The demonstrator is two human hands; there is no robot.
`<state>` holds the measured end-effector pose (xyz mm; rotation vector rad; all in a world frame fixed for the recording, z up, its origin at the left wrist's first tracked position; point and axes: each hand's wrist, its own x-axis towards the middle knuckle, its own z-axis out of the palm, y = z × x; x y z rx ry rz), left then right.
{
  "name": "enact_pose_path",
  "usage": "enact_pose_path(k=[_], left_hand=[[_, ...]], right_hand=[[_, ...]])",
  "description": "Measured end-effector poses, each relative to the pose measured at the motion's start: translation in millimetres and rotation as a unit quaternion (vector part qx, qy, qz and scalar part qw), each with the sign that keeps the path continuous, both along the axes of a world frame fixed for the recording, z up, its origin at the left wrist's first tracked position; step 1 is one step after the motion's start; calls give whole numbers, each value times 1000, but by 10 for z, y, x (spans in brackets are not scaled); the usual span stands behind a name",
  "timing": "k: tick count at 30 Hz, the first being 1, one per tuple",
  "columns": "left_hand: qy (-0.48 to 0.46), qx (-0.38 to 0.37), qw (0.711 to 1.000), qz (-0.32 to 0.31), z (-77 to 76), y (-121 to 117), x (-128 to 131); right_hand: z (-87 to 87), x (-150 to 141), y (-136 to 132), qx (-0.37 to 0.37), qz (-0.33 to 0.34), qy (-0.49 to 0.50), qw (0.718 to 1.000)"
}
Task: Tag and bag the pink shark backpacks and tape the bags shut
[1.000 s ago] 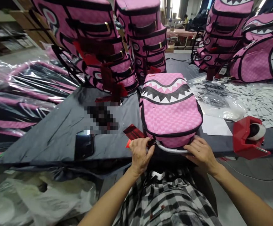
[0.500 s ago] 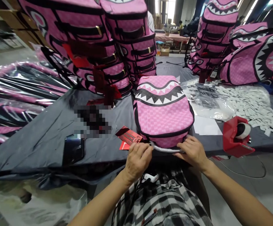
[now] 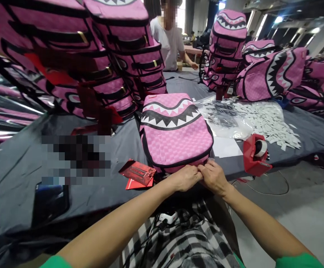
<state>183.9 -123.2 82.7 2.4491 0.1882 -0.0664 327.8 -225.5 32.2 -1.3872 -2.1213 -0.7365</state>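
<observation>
Tabletop [image 3: 128, 143], grey-clothed, carries stacked pink backpacks [image 3: 125, 44] at eleven o'clock from the hands. Nearer, also toward eleven, a shark-mouth backpack [image 3: 177, 139] lies face up, its bottom edge at the hands. The left hand [image 3: 188, 178] and right hand [image 3: 214, 178] are drawn in narrow, fingertips meeting at that edge; what they pinch is hidden, so I cannot tell. Good handling here likely means light, even finger pressure, leaving the panel flat. A red tape dispenser [image 3: 255, 154] sits between two and three, red hangtags [image 3: 138, 173] at nine.
</observation>
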Motion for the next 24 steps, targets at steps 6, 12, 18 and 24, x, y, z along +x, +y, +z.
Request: enact_pose_path(k=[6,12,18,24], left_hand=[[69,-232,969,40,-74,-65,-138],[-19,-291,949,123,-128,-46,-319],[-76,-231,955,171,-233,-92,-283],[-76,-195,958,196,-333,-94,-322]], right_hand=[[73,-32,-177,-65,1,81,995],[293,545,-1044,12,-216,251,944],[428,1495,-1450,16,-465,517,719],[271,1656,-1270,-69,-445,635,628]])
